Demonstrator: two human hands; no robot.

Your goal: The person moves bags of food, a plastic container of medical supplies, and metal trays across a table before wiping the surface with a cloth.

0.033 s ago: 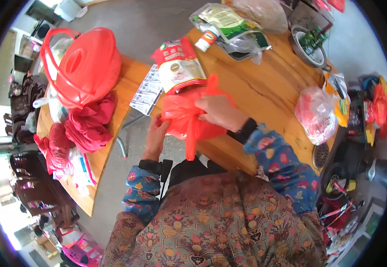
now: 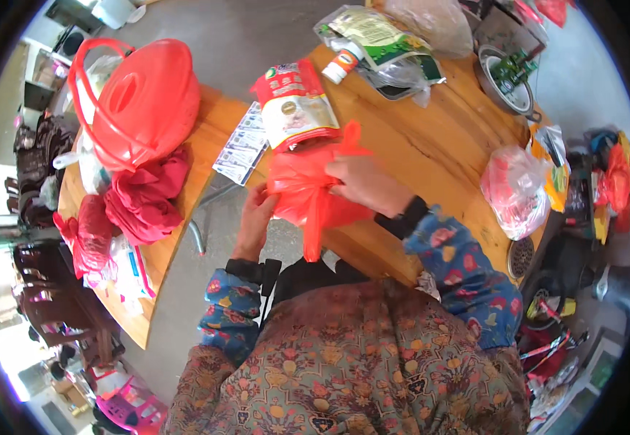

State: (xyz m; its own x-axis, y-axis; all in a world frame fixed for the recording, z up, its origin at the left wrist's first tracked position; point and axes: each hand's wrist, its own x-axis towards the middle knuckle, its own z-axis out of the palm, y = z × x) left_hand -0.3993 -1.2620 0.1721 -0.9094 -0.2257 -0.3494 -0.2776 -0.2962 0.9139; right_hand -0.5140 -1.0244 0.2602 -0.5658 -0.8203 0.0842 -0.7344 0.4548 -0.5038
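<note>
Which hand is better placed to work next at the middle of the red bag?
Probably the right hand: it lies over the red bag, near its middle; the left hand is at its left edge.

Tabletop (image 2: 424, 148) lies open beyond the right hand (image 2: 362, 181); a printed packet (image 2: 297, 109) blocks passage behind the red bag (image 2: 293, 187).

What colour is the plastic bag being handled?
The plastic bag is red, clearest in the head view.

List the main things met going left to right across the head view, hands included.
Big red container with a handle, left hand, red plastic bag, right hand, clear plastic bag with pinkish contents.
</note>
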